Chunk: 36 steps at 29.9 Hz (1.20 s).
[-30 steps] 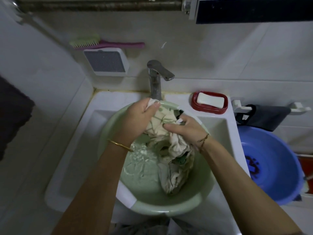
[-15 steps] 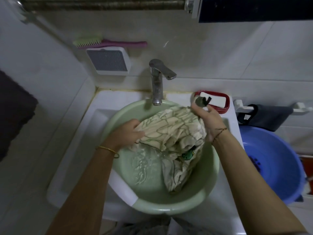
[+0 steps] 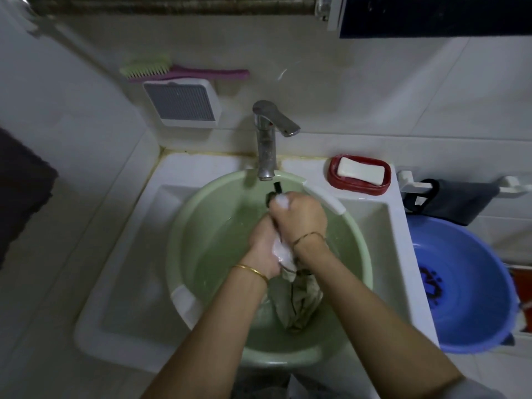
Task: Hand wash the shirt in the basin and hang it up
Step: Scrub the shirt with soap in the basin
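There's a pale green plastic basin (image 3: 207, 226), cream cloth shirt (image 3: 299, 309) with dark squiggly lines, red oval soap dish (image 3: 357, 189), blue round tub (image 3: 460, 254).

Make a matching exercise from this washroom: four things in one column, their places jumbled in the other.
Things
1. soap
2. brush
3. shirt
4. dark cloth

Places
A. hung on the white rail
B. gripped by the left hand and right hand over the green basin
C. in the red dish
D. on top of the wall box

Pairs: 1-C, 2-D, 3-B, 4-A
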Each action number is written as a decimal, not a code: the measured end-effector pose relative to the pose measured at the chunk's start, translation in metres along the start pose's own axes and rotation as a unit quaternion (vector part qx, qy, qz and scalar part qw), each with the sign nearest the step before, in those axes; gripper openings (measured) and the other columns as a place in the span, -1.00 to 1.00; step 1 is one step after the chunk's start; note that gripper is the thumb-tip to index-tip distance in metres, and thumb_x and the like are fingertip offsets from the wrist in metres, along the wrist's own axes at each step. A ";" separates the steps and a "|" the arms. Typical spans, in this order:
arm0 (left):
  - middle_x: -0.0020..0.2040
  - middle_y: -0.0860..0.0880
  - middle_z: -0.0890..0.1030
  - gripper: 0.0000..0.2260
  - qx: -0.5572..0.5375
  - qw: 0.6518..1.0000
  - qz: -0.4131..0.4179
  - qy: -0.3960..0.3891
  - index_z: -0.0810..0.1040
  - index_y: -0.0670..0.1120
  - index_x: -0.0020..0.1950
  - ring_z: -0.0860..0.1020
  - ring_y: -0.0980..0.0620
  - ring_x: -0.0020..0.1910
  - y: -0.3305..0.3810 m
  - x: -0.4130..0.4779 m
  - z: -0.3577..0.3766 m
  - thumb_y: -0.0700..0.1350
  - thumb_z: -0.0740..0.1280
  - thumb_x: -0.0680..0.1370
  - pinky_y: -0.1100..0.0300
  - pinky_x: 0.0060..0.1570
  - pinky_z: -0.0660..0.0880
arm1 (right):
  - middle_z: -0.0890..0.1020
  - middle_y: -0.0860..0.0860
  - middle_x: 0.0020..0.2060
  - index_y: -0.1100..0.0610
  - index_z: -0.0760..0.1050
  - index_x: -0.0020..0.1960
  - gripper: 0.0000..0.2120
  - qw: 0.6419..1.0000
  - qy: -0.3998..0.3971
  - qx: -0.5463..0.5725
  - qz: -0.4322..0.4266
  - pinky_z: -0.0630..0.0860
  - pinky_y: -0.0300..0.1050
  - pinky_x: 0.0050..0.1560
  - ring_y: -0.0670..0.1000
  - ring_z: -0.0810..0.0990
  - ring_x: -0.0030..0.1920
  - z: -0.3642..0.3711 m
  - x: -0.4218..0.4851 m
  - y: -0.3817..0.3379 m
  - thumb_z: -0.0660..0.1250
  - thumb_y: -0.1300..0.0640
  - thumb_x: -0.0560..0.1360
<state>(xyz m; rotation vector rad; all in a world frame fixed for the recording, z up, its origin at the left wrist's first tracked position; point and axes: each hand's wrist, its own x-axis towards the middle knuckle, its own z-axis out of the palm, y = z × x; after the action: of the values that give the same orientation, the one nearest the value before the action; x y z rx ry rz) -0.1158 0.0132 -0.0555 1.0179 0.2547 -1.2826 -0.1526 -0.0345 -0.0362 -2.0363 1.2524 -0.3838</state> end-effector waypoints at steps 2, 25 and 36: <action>-0.28 -0.14 0.63 -0.76 -0.004 1.000 -0.004 0.026 0.56 -0.17 -0.14 0.62 -0.04 -0.31 0.001 0.004 0.003 -0.08 0.20 0.58 0.20 -0.22 0.58 | 0.54 0.14 -0.34 0.11 0.42 -0.39 -0.69 0.997 0.001 0.069 0.025 0.30 -0.14 -0.30 0.14 0.50 -0.24 0.001 0.006 0.008 0.20 0.04 0.50; -0.22 0.03 0.67 -0.66 0.622 0.766 0.142 -0.081 0.55 -0.10 -0.06 0.62 0.07 -0.23 0.122 -0.042 -0.039 -0.21 0.57 0.24 0.21 -0.22 0.57 | 0.71 0.02 -0.22 0.16 0.59 -0.08 -0.85 0.870 -0.311 0.376 0.074 0.62 -0.19 -0.16 0.00 0.69 -0.19 -0.046 0.011 0.062 0.42 0.33 0.39; -0.20 0.07 0.66 -0.88 0.485 0.855 0.176 -0.052 0.60 -0.04 -0.06 0.61 0.05 -0.15 0.096 -0.021 -0.054 -0.18 0.42 0.42 0.17 -0.08 0.59 | 0.64 0.13 -0.20 0.18 0.45 0.10 -0.82 0.784 -0.016 0.593 0.181 0.62 -0.08 -0.23 0.06 0.65 -0.24 -0.028 0.018 0.053 0.31 0.27 0.50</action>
<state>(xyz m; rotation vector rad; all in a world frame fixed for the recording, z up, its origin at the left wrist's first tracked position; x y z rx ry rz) -0.0189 0.0612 -0.0254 1.7319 -0.7239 -1.0987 -0.1949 -0.0766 -0.0553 -0.6987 0.9277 -0.7079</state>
